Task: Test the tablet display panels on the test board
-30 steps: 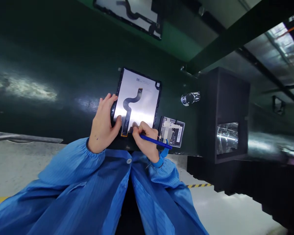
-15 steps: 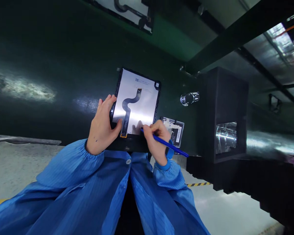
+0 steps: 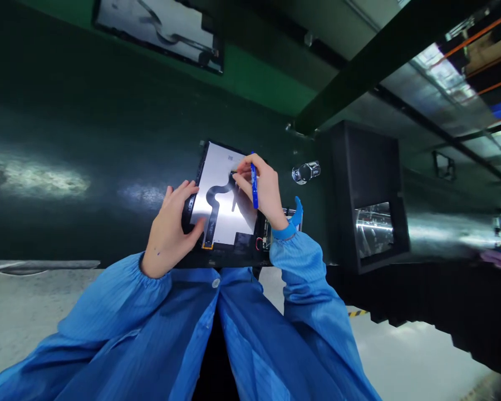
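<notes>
A tablet display panel [image 3: 222, 227] lies on the dark green bench, its silvery back facing up. Along it runs a wavy black flex cable [image 3: 211, 209] with a gold-edged connector at the near end. My left hand [image 3: 169, 233] rests at the panel's left edge, fingers spread and thumb over the border. In my right hand [image 3: 262, 186] is a blue marker pen [image 3: 254, 184], tucked in the fingers with one end pointing back toward me. The fingertips of that hand are at the cable's far end, partly hiding it.
Another display panel [image 3: 158, 28] lies at the back left. Right of my hand stand a shiny metal object [image 3: 305, 172] and a black box [image 3: 369, 172] with a window. A circuit-board part [image 3: 267, 234] is partly under my right wrist. A dark post [image 3: 338, 94] rises behind.
My right hand has moved from the panel's near edge up to the cable's far end, and the pen has swung more upright. My left hand stays at the left edge. The view has shifted.
</notes>
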`<control>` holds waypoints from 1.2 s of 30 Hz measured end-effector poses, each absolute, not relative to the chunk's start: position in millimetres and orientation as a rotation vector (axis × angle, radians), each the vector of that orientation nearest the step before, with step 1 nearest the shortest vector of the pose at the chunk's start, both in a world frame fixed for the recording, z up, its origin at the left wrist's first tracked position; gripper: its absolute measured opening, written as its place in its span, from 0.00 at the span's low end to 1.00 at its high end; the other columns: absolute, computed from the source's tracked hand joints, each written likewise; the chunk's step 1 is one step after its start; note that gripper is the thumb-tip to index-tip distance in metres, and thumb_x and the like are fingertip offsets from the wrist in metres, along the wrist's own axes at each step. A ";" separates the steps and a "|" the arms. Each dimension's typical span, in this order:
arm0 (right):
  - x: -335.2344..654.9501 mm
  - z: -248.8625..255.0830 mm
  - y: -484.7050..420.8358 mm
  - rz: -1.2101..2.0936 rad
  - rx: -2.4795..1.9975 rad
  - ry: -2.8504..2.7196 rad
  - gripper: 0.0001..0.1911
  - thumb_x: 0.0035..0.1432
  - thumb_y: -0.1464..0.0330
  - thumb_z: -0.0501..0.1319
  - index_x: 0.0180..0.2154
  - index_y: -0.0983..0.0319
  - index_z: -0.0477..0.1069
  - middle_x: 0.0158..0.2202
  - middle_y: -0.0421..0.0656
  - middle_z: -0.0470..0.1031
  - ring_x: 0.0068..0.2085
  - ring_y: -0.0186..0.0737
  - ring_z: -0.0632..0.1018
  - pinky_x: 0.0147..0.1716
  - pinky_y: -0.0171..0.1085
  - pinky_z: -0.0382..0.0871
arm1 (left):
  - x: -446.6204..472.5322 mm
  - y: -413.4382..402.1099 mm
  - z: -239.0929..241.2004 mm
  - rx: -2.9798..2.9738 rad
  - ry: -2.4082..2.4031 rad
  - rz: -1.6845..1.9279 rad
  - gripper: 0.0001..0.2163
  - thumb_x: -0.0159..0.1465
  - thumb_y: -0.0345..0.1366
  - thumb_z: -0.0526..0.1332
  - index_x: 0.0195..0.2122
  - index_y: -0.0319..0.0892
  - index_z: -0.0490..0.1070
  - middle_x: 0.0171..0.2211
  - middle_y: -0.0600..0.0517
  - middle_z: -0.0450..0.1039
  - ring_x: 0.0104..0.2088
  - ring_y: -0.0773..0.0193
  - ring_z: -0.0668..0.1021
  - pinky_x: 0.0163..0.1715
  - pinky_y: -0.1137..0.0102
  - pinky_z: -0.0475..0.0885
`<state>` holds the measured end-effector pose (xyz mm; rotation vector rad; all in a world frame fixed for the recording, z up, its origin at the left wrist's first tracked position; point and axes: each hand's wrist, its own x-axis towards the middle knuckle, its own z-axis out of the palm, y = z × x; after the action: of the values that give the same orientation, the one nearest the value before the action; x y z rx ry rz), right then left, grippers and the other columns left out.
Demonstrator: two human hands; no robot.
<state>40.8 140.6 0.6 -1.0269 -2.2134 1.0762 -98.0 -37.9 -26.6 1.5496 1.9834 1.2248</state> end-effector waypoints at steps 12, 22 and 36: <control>98.8 60.5 97.6 1.332 -0.302 -2.078 0.12 0.62 0.71 0.67 0.34 0.56 0.63 0.34 0.37 0.79 0.37 0.36 0.74 0.42 0.43 0.68 | -97.3 7.7 39.9 1.048 1.017 1.158 0.10 0.57 0.30 0.71 0.38 0.53 0.83 0.34 0.57 0.83 0.34 0.65 0.84 0.37 0.78 0.80; 144.7 39.5 84.0 1.172 -0.735 -2.015 0.09 0.62 0.73 0.65 0.36 0.56 0.66 0.37 0.38 0.79 0.38 0.37 0.75 0.44 0.43 0.69 | -53.2 12.0 30.8 1.425 1.411 1.172 0.07 0.60 0.31 0.69 0.39 0.47 0.82 0.38 0.55 0.83 0.39 0.62 0.83 0.43 0.70 0.80; 165.4 -19.6 75.2 1.100 -1.203 -1.863 0.03 0.66 0.65 0.61 0.39 0.56 0.68 0.36 0.37 0.74 0.36 0.33 0.75 0.42 0.38 0.69 | -13.5 3.5 -6.9 2.059 1.861 1.058 0.05 0.64 0.26 0.63 0.38 0.39 0.79 0.37 0.48 0.81 0.37 0.59 0.82 0.39 0.68 0.77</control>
<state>165.4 75.2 -19.6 -1.2031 -1.8628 1.1002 -13.5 3.5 -6.9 2.0585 1.8608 1.0576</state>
